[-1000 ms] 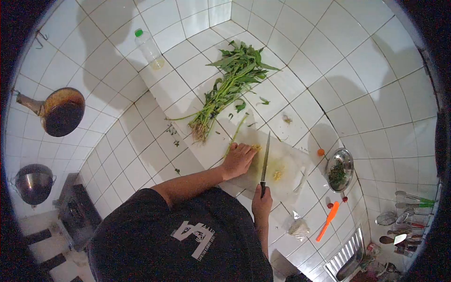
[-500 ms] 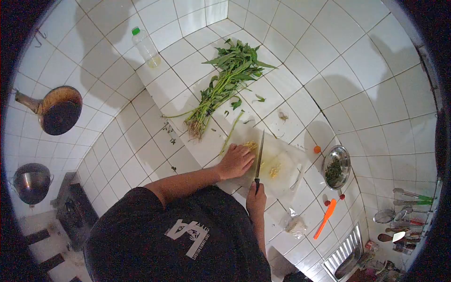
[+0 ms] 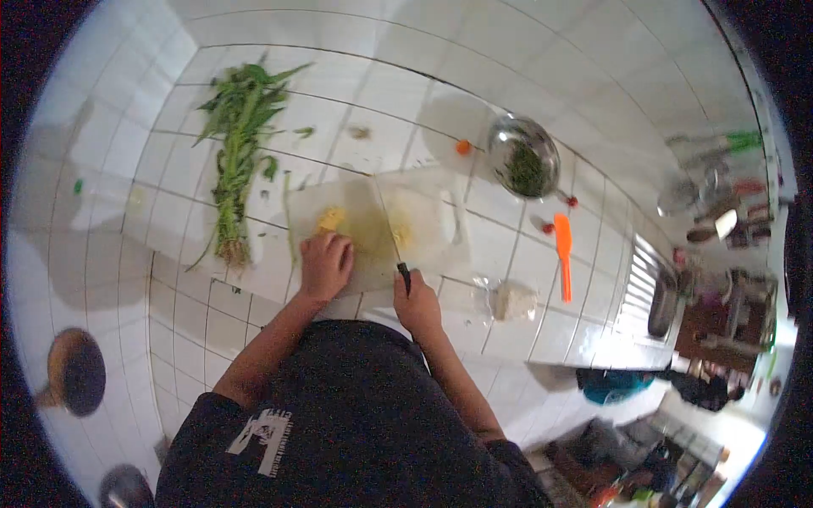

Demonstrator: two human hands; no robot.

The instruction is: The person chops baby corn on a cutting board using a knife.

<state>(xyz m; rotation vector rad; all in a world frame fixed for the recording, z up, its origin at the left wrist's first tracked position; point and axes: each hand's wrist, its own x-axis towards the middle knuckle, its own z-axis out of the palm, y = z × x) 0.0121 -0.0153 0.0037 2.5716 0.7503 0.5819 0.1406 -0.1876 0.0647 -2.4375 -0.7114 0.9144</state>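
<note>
While the left hand (image 3: 326,267) rests its bent fingers at a yellow clump (image 3: 332,218) on the cutting board (image 3: 434,199), the right hand (image 3: 417,300) has its grip closed round the black handle of a knife (image 3: 389,227). How firmly the left grip has hold of the clump, or how far its fingers are open beneath, I cannot tell. The blade points towards the worktop's (image 3: 406,118) far edge, between the clump and some loose yellow bits (image 3: 401,234); whether its edge touches the board is unclear.

The step in hand looks like cutting the yellow stuff small, with the blade apart from the fingers. Any fresh stroke from this pose would call for fingertips tucked back, the clump held steady and the blade brought in beside it.

The board lies near the worktop's near edge, with a lone green stem (image 3: 289,212) by its left side. A leafy bunch (image 3: 241,135) lies further left, leaves towards the far left corner and roots towards the near edge. Near the far edge, on the right, sits a metal bowl (image 3: 508,135) of chopped greens (image 3: 527,169), with an orange utensil (image 3: 564,254) nearer the person
</note>
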